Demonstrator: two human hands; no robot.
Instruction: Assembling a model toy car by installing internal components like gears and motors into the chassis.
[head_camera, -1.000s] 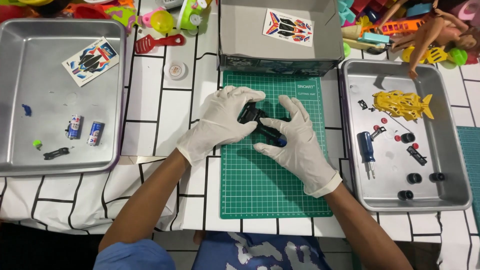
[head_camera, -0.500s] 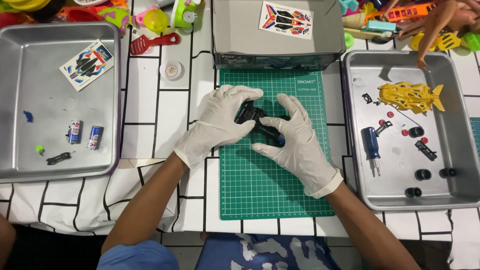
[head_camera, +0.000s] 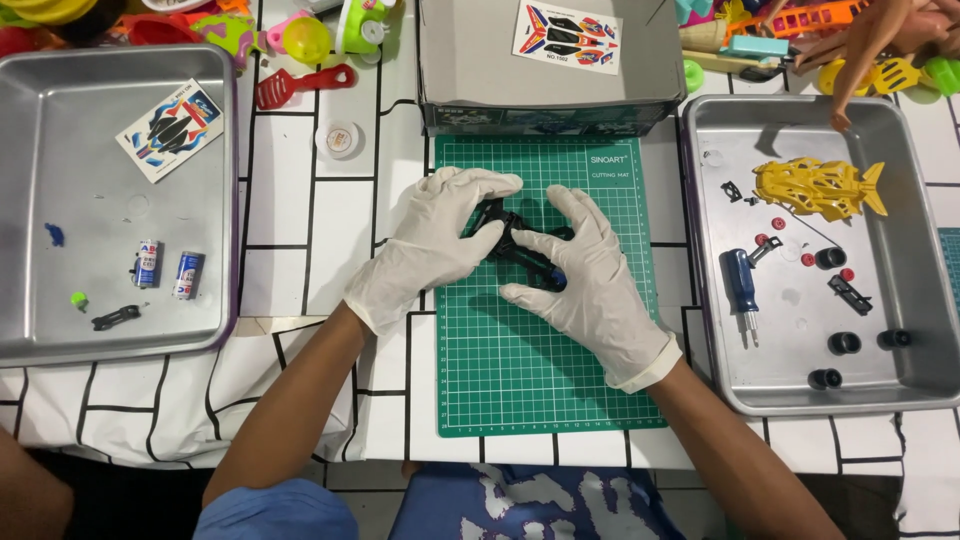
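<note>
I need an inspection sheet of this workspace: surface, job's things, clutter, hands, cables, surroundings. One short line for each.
Surface: green cutting mat on a white tablecloth with black lines.
Job's things: black toy chassis on the mat, held between both hands.
Clutter: right tray holds a yellow car shell, a blue screwdriver and black wheels; left tray holds two small batteries and a sticker sheet.
Hands: left hand and right hand, white gloves, both gripping the chassis.
Cables: nothing seen.
Surroundings: grey box, colourful toys along the far edge.
</note>
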